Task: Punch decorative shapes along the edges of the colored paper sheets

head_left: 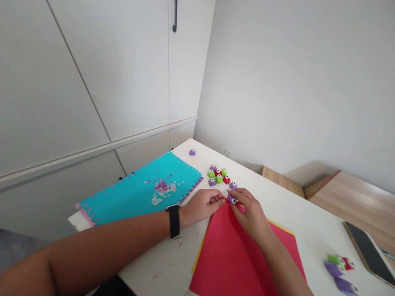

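My right hand [248,209] is closed around a small purple craft punch [231,199] at the far corner of the red paper [234,255]. Thumb and fingers of my left hand [205,202] pinch that same corner, just left of the punch. Yellow paper [282,227] shows from under the red sheet along its edges. Beyond my hands stands a group of purple, green and red punches [219,179], with another purple punch [233,186] close to my right fingers. Whether the punch's slot is around the paper is hidden by my fingers.
Blue paper [129,197] with holes along its edges lies at left, bearing a pile of punched paper bits [162,187]. A lone purple punch [192,152] stands near the table's [308,213] far corner. At right are several more punches [335,269] and a phone [367,248].
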Motion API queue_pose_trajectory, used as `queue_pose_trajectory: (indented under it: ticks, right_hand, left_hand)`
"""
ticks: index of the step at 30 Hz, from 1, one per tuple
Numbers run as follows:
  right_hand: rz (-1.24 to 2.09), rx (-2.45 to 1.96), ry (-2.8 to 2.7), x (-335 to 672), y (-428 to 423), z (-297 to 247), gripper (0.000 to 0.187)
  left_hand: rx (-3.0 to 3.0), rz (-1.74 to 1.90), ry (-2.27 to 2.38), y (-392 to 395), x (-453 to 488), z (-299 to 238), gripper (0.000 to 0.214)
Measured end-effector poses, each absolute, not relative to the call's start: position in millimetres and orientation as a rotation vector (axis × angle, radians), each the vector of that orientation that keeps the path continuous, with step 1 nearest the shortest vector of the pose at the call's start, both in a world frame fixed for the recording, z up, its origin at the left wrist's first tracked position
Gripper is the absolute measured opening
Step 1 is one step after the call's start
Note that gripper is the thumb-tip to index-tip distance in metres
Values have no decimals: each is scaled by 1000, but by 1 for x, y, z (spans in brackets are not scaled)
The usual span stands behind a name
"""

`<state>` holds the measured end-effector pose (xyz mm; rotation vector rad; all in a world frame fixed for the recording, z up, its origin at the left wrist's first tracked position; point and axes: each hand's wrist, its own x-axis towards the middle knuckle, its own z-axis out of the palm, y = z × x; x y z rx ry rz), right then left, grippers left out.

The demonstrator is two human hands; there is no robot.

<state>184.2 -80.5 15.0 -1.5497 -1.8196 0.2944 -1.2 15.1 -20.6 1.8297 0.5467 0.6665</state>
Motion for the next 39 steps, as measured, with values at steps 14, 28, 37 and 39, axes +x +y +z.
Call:
queue_pose_trajectory:
  ticks: [14, 28, 37, 39]
  right_hand:
    - [784, -1615, -1687, 199, -90, 28, 41]
    - [905, -1585, -1739, 195, -91, 35, 27]
    - [705, -1671, -1792, 189, -91, 32, 18]
    - [736, -1655, -1750, 190, -91, 32, 17]
  left_hand:
    - [1721, 654, 525, 13, -2, -18, 30]
    - [1661, 634, 506, 13, -3, -15, 28]
    - [1606, 613, 495, 13, -2, -16, 23]
    - [1590, 617, 499, 13, -2, -15, 23]
